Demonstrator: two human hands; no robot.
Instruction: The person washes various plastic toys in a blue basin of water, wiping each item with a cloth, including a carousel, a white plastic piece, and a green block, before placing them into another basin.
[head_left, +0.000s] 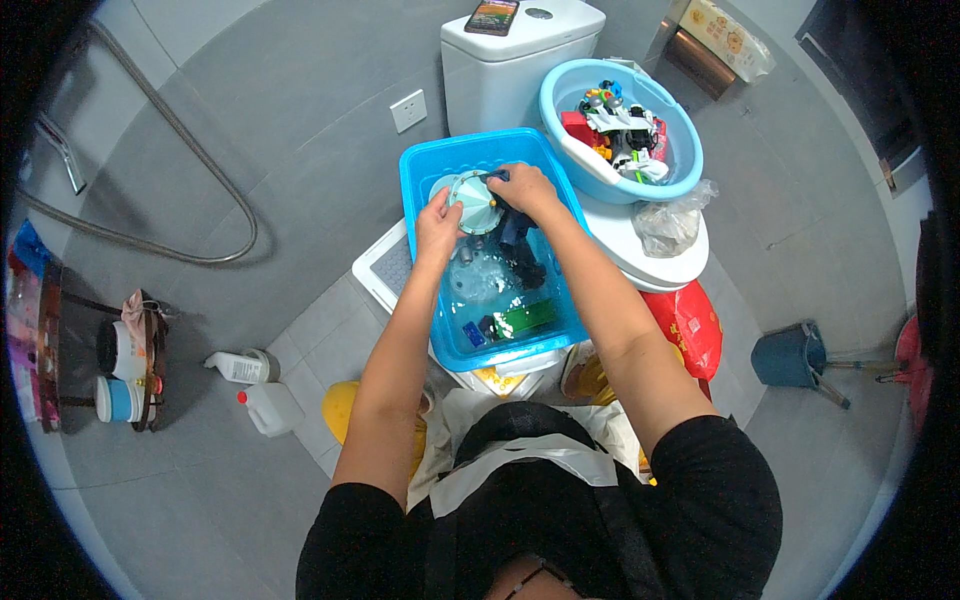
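A pale green round toy part with small gold knobs (477, 204) is held over a blue plastic tub (414, 225) of water. My left hand (441, 223) grips its left rim between thumb and fingers. My right hand (525, 189) holds a dark cloth (498, 177) against the part's upper right edge; the cloth's contact is partly hidden by the fingers. Below, dark pieces (528, 270) lie in the water, their kind unclear. A green block (526, 318) and a small blue piece (473, 334) lie near the tub's front end.
A light blue basin (559, 142) of assorted toys rests on the toilet lid (694, 255), beside a clear plastic bag (669, 225). A phone (492, 16) lies on the cistern (517, 45). White bottles (271, 409) stand on the left floor; a red bag (686, 326) is at right.
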